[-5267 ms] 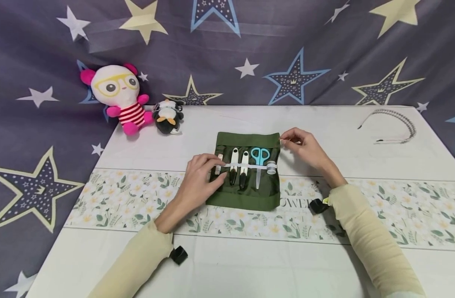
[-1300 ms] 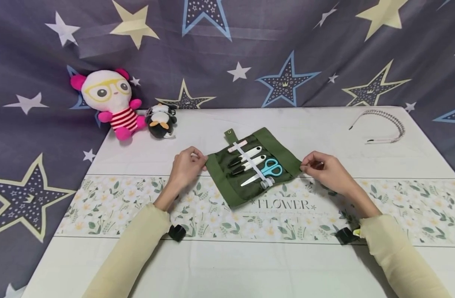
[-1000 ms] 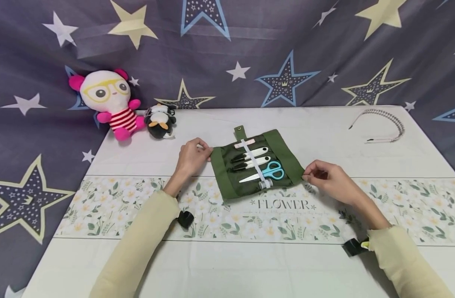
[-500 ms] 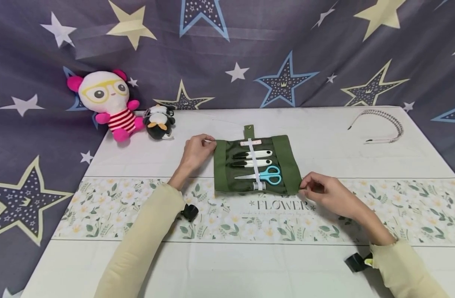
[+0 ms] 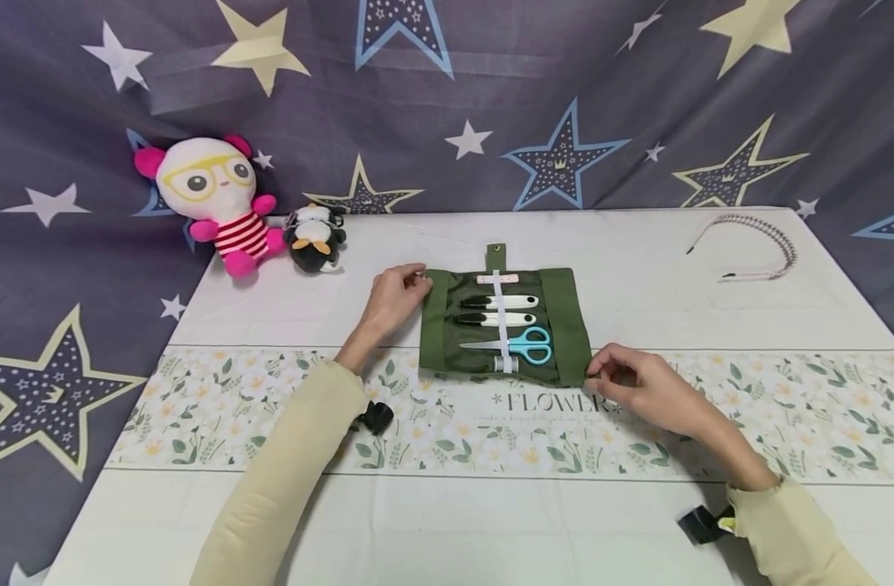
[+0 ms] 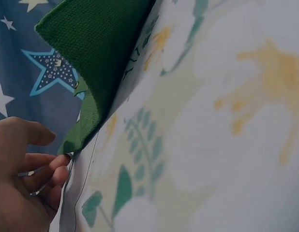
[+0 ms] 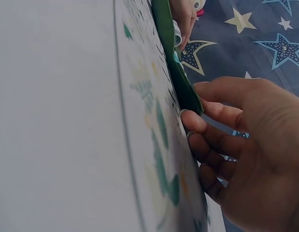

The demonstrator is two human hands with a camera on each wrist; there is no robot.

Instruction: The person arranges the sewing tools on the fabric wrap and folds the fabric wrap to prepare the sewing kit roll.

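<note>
A dark green fabric sewing kit roll (image 5: 433, 321) lies unrolled on the table, its snap tab (image 5: 496, 256) pointing to the back. Under its white elastic band sit a small pinkish-white piece (image 5: 508, 279), two white tools with black tips (image 5: 521, 302), blue-handled scissors (image 5: 536, 345) and a small spool-like cylinder (image 5: 511, 365). My left hand (image 5: 395, 299) is at the roll's far left corner; in the left wrist view a fingertip touches that corner while the thumb stands apart from it. My right hand (image 5: 647, 387) pinches the near right corner between thumb and fingers.
A pink-and-white plush toy (image 5: 223, 203) and a small penguin plush (image 5: 315, 238) sit at the table's back left. At the back right lies a headband (image 5: 769, 236). A star-patterned curtain (image 5: 307, 146) hangs behind the table (image 5: 490, 521).
Over the earlier frames the roll has turned, first with its tools upright, then slanted, now lying sideways with the tab at the back. The left thumb has come away from the corner.
</note>
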